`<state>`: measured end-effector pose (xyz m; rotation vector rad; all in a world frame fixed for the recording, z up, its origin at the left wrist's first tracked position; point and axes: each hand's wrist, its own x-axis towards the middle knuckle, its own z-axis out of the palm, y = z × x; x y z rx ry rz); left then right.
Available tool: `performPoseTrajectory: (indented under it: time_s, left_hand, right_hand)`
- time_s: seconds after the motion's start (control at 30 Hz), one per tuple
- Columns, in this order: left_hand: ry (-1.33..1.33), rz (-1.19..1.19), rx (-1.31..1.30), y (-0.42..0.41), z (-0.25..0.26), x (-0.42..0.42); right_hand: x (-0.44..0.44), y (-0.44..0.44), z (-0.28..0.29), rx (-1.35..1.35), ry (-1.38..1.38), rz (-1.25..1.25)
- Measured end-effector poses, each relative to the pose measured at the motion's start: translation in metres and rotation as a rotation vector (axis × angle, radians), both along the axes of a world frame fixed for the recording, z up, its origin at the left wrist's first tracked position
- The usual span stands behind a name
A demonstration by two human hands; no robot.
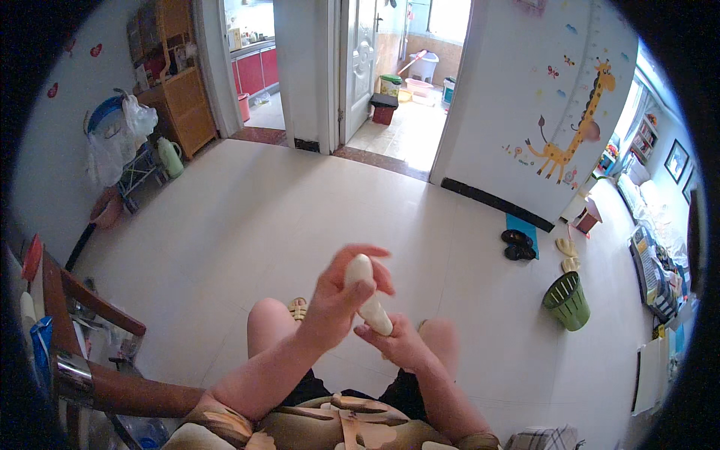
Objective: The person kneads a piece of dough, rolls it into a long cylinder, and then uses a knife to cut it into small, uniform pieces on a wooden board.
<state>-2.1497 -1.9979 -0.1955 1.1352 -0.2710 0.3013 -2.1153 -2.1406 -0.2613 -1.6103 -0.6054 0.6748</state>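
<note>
A pale, elongated object, off-white and rounded at both ends point(376, 315), slants between my two hands over the floor in front of my knees; its exact kind cannot be told. My left hand point(337, 298) wraps the upper part, with the thumb across it and the fingers partly spread and blurred. Lower down, my right hand point(399, 343) grips the bottom end between thumb and fingers. Part of the object's middle is hidden behind my left thumb.
A green slotted plastic basket point(568, 304) stands on the floor at right, near black shoes point(518, 245) and yellow slippers point(568, 256). At left is a wooden chair armrest point(146, 391). A folding cart with plastic bags point(115, 146) stands by the left wall.
</note>
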Motion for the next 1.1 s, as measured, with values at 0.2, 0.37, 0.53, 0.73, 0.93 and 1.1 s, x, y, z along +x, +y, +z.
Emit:
performPoseTrajectory:
  time_s: [0.2,0.37,0.53,0.73,0.93,1.1]
  left_hand:
    - [0.197,0.001,-0.311,0.004,-0.020,-0.006]
    - [0.151,-0.238,-0.265,0.015,-0.018,-0.006]
    - [-0.036,-0.044,-0.107,-0.001,0.010,-0.008]
    - [0.071,0.154,0.040,-0.015,-0.009,-0.025]
    - [-0.194,0.432,0.668,-0.020,-0.043,-0.020]
    - [0.103,0.056,-0.157,-0.013,-0.028,0.000]
  right_hand:
    - [0.001,0.002,-0.017,-0.207,-0.149,0.235]
    - [-0.009,-0.001,-0.052,-0.026,0.278,0.174]
    - [-0.010,0.008,-0.015,-0.001,-0.032,0.023]
    - [-0.008,-0.010,-0.024,-0.100,-0.170,0.149]
    - [-0.017,-0.023,-0.037,-0.058,-0.226,0.018]
    - [-0.028,-0.042,-0.018,-0.195,-0.224,-0.002]
